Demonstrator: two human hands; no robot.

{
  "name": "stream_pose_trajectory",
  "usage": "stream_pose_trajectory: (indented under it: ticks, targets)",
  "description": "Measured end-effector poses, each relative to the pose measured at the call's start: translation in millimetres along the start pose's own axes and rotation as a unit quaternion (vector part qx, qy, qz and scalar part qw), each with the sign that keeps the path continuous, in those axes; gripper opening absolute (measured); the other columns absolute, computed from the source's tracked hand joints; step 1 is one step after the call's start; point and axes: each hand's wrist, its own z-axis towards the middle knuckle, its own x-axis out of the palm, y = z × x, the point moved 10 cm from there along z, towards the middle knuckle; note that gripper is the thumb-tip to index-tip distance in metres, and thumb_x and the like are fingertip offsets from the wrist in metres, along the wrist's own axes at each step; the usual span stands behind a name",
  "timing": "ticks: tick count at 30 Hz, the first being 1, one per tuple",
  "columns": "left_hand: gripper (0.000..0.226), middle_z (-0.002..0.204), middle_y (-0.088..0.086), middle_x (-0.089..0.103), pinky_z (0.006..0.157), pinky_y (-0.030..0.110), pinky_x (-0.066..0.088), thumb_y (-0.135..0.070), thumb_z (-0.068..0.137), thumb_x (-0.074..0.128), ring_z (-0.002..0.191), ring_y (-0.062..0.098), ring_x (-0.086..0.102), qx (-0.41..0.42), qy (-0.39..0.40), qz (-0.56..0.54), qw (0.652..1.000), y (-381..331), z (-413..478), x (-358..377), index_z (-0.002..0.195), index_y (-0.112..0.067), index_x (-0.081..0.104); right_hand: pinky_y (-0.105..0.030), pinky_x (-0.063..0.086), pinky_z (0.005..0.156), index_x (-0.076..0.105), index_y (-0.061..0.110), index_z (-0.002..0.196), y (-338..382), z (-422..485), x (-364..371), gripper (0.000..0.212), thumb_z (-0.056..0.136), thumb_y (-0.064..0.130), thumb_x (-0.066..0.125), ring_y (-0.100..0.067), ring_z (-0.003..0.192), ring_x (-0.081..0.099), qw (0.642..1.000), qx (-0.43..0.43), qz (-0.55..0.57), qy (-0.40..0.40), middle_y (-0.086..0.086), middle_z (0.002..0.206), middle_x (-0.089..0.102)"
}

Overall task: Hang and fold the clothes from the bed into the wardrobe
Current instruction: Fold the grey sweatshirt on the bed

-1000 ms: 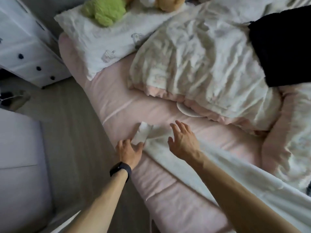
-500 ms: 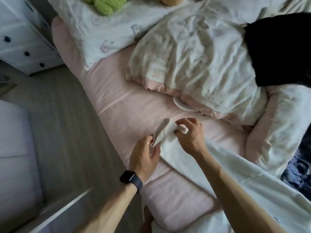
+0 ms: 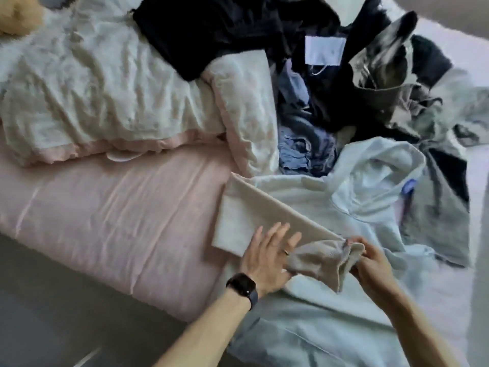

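A white hoodie (image 3: 330,207) lies spread on the pink bed sheet (image 3: 119,215), its hood toward the clothes pile. One sleeve (image 3: 254,215) is folded back across the body. My right hand (image 3: 370,263) pinches the sleeve's ribbed cuff (image 3: 322,258). My left hand (image 3: 267,258), with a dark watch on the wrist, lies with straight fingers on the folded sleeve beside the cuff. A pile of dark, blue and grey clothes (image 3: 330,88) sits behind the hoodie.
A crumpled cream duvet (image 3: 119,88) with a pink edge covers the bed's far left. A black garment (image 3: 211,30) lies over it. The grey floor (image 3: 53,313) runs along the bed's near edge. A soft toy (image 3: 16,14) shows at the top left.
The view has swung right, off the pillow and onto the clothes pile. My hands have carried the sleeve cuff across and folded the sleeve over the hoodie's body.
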Motion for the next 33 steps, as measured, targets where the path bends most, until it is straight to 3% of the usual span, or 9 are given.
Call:
stream_pose_trajectory:
  ticks: [1,3,6,9,13,16,20,26,33]
  targets:
    - [0.087,0.167,0.003,0.008,0.119,0.045,-0.015,-0.055,0.088,0.057,0.154,0.021,0.006,-0.007,0.056,0.018,0.998,0,2,20,0.159,-0.034,0.011,-0.021,0.049,0.049,0.064,0.014,0.071,-12,-1,-19,0.046,0.078,-0.028,0.046,-0.016,0.058,0.056,1.000,0.006,0.016,-0.006,-0.009,0.064,0.059]
    - [0.083,0.167,0.001,-0.006,0.110,0.042,-0.029,-0.052,0.095,0.048,0.154,0.021,-0.008,-0.006,0.115,0.079,0.990,-21,12,53,0.157,-0.038,-0.004,-0.020,0.043,0.045,0.062,0.015,0.070,-40,-6,-80,0.045,0.080,-0.027,0.048,-0.014,0.054,0.050,0.997,0.028,0.055,-0.039,-0.007,0.061,0.056]
    - [0.074,0.168,-0.001,-0.007,0.118,0.049,-0.015,-0.055,0.097,0.038,0.154,0.023,-0.009,-0.041,0.184,0.132,0.973,-41,12,89,0.157,-0.040,-0.003,-0.016,0.036,0.041,0.059,0.016,0.074,-89,-9,-157,0.043,0.082,-0.024,0.045,-0.012,0.048,0.043,0.989,0.067,0.078,-0.103,-0.007,0.060,0.051]
    - [0.070,0.167,-0.004,-0.010,0.121,0.054,0.000,-0.064,0.097,0.027,0.153,0.025,-0.009,-0.110,0.241,0.140,0.954,-49,5,119,0.157,-0.043,-0.002,-0.020,0.044,0.047,0.064,0.008,0.091,-132,1,-209,0.036,0.087,-0.021,0.042,-0.013,0.051,0.055,0.974,0.115,0.106,-0.166,-0.016,0.075,0.058]
    - [0.064,0.164,-0.009,-0.021,0.119,0.062,0.010,-0.060,0.101,0.023,0.151,0.039,-0.009,-0.168,0.290,0.178,0.925,-39,-6,132,0.152,-0.050,-0.015,-0.039,0.043,0.075,0.064,-0.001,0.106,-162,24,-227,0.020,0.102,0.011,0.050,-0.034,0.098,0.063,0.972,0.146,0.006,-0.186,-0.022,0.102,0.066]
    - [0.062,0.164,-0.010,-0.023,0.118,0.063,0.013,-0.051,0.103,0.025,0.150,0.044,-0.004,-0.208,0.290,0.176,0.918,-38,-4,128,0.151,-0.053,-0.014,-0.036,0.042,0.088,0.045,0.010,0.133,-181,21,-214,0.052,0.094,0.041,0.062,-0.032,0.113,0.060,0.972,0.151,-0.062,-0.170,-0.008,0.113,0.061]
    - [0.066,0.166,-0.006,-0.017,0.120,0.056,0.014,-0.047,0.103,0.029,0.150,0.041,0.005,-0.211,0.284,0.210,0.911,-37,0,120,0.156,-0.043,-0.010,-0.048,0.044,0.096,0.028,0.010,0.149,-186,13,-220,0.061,0.094,0.019,0.053,-0.045,0.119,0.055,0.957,0.124,-0.129,-0.226,-0.026,0.135,0.054]
    - [0.068,0.167,0.003,0.007,0.117,0.045,0.023,-0.047,0.099,0.040,0.150,0.029,0.016,-0.322,0.176,0.166,0.916,-4,-18,89,0.159,-0.029,0.014,-0.058,0.038,0.102,0.048,0.007,0.142,-140,-17,-199,0.061,0.083,0.007,0.061,-0.046,0.129,0.041,0.901,-0.031,-0.295,-0.317,-0.022,0.147,0.040]
    - [0.058,0.150,0.005,0.037,0.102,0.042,0.039,-0.038,0.095,0.049,0.133,0.028,0.041,-0.391,0.101,0.114,0.907,60,-38,62,0.148,-0.020,0.032,-0.048,0.046,0.101,0.061,0.005,0.130,-90,-19,-37,0.056,0.078,0.016,0.074,-0.040,0.127,0.051,0.891,-0.205,-0.395,-0.091,-0.017,0.141,0.054]
